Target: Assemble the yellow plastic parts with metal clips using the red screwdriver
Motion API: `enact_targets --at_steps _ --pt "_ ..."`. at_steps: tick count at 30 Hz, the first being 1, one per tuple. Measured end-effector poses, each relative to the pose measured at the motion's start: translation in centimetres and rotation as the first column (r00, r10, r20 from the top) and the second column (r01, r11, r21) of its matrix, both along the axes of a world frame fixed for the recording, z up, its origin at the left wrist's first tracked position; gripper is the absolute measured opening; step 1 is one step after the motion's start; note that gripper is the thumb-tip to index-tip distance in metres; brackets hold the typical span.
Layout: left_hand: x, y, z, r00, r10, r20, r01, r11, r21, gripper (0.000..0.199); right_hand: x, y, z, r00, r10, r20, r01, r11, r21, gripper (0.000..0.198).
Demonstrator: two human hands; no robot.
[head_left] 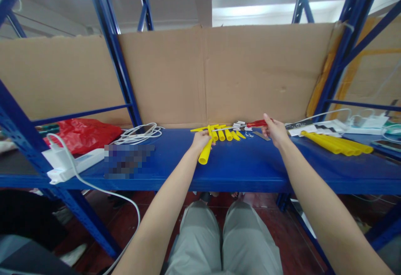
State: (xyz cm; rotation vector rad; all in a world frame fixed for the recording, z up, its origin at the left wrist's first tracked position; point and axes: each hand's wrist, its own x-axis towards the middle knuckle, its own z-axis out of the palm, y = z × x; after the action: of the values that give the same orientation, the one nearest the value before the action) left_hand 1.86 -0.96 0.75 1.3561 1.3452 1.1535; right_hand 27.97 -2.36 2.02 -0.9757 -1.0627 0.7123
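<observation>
My left hand (200, 140) is closed around a yellow tube (205, 153), its wide open end tilted down toward me. In my right hand (275, 131) is the red handle of a screwdriver (256, 123). The long thin shaft points left and reaches the upper end of the yellow tube; whether the tip touches it I cannot tell. Just right of my left hand lie several short yellow tubes (222, 135) and small yellow wedge-shaped pieces (240, 134). Small white pieces (239, 125) are heaped beneath the shaft. A flat metal strip (262, 135) rests near my right hand.
Several long yellow tubes (336, 143) lie on the blue shelf (244, 162) at right, beside power strips and cables. A red plastic bag (84, 135), coiled white cable (139, 133) and white power strip (78, 164) are at left. Cardboard (250, 74) stands behind.
</observation>
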Motion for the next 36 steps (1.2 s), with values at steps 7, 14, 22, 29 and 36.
enact_targets --at_steps 7,14,22,29,36 --pt "0.1 -0.2 0.1 1.000 0.005 -0.009 -0.005 1.000 0.002 0.044 -0.1 -0.4 0.3 0.999 0.041 -0.018 -0.043 0.988 -0.146 0.043" --pt "0.2 -0.4 0.2 1.000 0.004 -0.017 -0.004 1.000 0.007 0.044 0.1 -1.3 0.9 0.978 0.144 -0.154 -0.166 0.976 -0.142 0.030" --pt "0.1 -0.4 0.1 1.000 0.000 -0.010 0.000 1.000 0.010 0.041 0.4 -1.5 1.2 0.926 0.320 -0.200 -0.338 0.939 -0.061 0.019" --pt "0.0 -0.1 -0.1 1.000 -0.009 -0.005 0.009 1.000 0.011 0.041 0.7 -0.6 0.5 0.968 0.247 -0.054 -0.247 0.969 0.005 0.036" --pt "0.1 -0.1 -0.1 1.000 0.006 0.001 -0.006 1.000 0.010 0.041 0.1 -0.8 0.4 0.995 0.103 -0.010 -0.103 0.992 -0.074 0.040"
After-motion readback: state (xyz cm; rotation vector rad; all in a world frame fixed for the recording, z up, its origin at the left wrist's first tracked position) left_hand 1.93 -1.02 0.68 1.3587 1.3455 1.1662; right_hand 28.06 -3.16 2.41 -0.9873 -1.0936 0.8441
